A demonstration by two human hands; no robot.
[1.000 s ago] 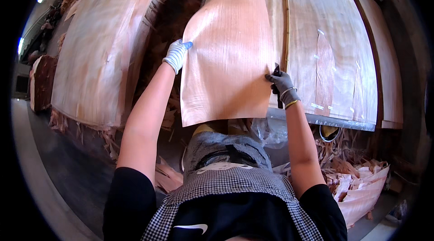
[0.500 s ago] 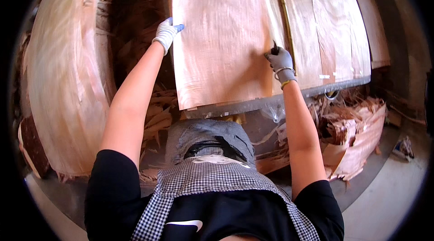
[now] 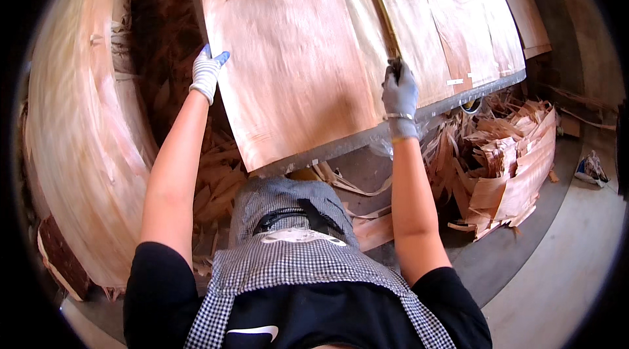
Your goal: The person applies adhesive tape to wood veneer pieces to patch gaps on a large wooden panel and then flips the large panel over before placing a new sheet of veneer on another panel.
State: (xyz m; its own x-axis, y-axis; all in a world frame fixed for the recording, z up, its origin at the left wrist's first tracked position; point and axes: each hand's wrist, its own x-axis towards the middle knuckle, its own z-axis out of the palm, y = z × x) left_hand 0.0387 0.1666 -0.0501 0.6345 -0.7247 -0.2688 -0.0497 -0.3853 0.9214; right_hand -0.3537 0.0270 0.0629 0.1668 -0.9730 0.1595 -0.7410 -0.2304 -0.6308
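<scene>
A wide, pinkish wood veneer sheet [image 3: 282, 54] lies over the table in front of me. My left hand [image 3: 208, 74], in a white-and-blue striped glove, grips its left edge with the thumb on top; the fingers beneath are partly hidden. My right hand [image 3: 400, 95], in a grey glove, is closed around a small dark tool [image 3: 394, 66], mostly covered by the fingers. It is at the near end of a long, thin yellowish strip [image 3: 379, 2] lying along the veneer. Right of the strip, paler veneer [image 3: 472, 8] has a long split and small white tape pieces.
A large stack of pale veneer [image 3: 78, 139] stands at the left. Torn veneer scraps [image 3: 219, 175] fill the gap beside it. A scrap bundle [image 3: 504, 159] sits below the table's grey front edge [image 3: 445, 108] at the right. A small crumpled item [image 3: 591, 169] lies on the floor.
The view has shifted, so the table appears further left and tilted. My right hand has moved from the sheet's right side to the strip's near end. My left hand stays on the sheet's edge.
</scene>
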